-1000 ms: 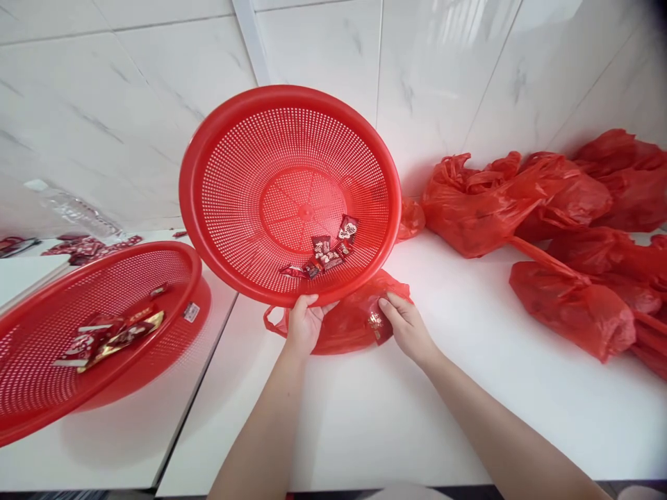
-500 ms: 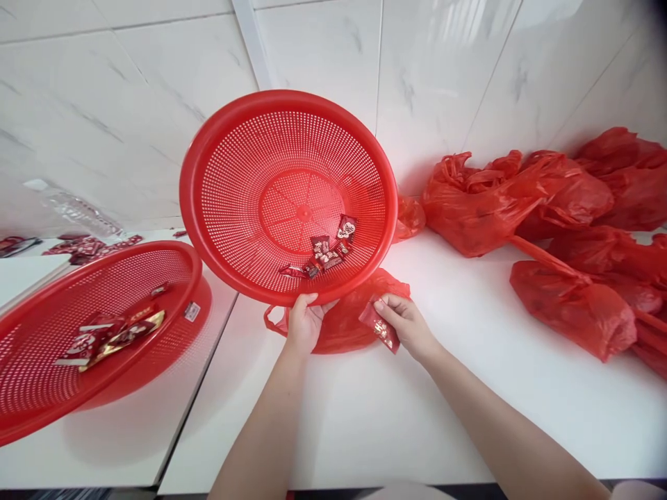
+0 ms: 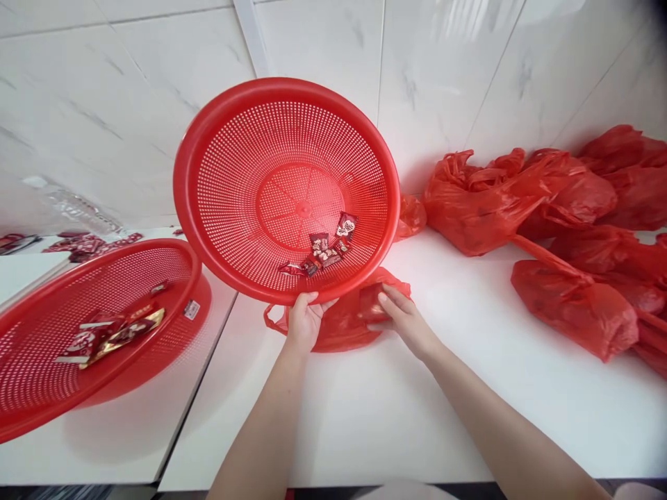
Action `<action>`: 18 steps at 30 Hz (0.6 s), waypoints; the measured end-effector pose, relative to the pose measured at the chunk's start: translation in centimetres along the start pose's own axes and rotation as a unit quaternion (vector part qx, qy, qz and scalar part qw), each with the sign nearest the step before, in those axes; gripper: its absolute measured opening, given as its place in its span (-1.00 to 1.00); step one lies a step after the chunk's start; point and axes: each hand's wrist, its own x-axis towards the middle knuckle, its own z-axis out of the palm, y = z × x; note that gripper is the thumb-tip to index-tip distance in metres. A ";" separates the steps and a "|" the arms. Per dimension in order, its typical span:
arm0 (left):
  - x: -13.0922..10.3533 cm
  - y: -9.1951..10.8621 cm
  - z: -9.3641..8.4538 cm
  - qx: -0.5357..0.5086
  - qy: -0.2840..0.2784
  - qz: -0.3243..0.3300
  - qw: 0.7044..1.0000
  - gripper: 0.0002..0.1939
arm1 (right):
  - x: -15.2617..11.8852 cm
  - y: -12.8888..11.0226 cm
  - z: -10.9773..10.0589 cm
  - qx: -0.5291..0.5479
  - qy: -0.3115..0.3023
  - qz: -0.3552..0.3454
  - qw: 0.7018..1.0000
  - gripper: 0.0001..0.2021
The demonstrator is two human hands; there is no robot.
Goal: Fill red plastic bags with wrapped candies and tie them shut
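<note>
My left hand (image 3: 306, 323) grips the near rim of a red plastic colander (image 3: 234, 173), holding it tilted so that its inside faces me. Several small dark-red snack packets (image 3: 329, 257) lie low in the colander. Beneath and behind its rim, a red plastic bag (image 3: 344, 333) rests on the table, a loop handle at its left. My right hand (image 3: 404, 316) is at the bag's right side, thumb and fingers closed around a red snack packet (image 3: 371, 303), which is blurred. How far the packet is inside the bag I cannot tell.
At the left another red colander (image 3: 171, 267) holds a few packets (image 3: 119, 337), one gold-edged. Behind it lie more red packets (image 3: 99, 244) and a clear plastic bottle (image 3: 78, 208). Several filled red bags (image 3: 573, 305) crowd the right side of the white table (image 3: 417, 417), against the tiled wall.
My right hand has turned and moved slightly up, bringing the red snack packet against the bag. The held colander has risen slightly; my left hand keeps its grip.
</note>
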 end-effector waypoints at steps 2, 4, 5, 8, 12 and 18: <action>0.0 0.0 0.0 0.004 -0.001 0.005 1.000 -0.71 | -0.1 -0.1 -0.1 -0.045 -0.040 -0.006 0.998 -0.51; 0.0 0.1 0.1 0.004 0.000 0.007 1.000 -0.73 | -0.2 -0.2 -0.2 -0.149 -0.042 -0.038 0.987 -0.59; 0.0 0.1 0.1 0.003 0.000 0.007 1.000 -0.75 | -0.3 -0.3 -0.2 -0.204 -0.033 -0.056 0.977 -0.64; 0.0 0.1 0.1 0.002 0.002 0.010 1.000 -0.80 | -0.5 -0.7 -0.3 -0.333 -0.010 -0.086 0.939 -0.72; 0.0 0.1 0.1 0.010 0.004 0.014 1.000 -0.81 | -0.9 -0.8 -0.3 -0.417 0.055 -0.107 0.901 -0.74; -0.6 -0.4 0.6 0.021 -0.026 -0.008 0.999 -0.75 | -1.3 -1.2 -0.3 -0.368 0.137 -0.380 0.837 -0.73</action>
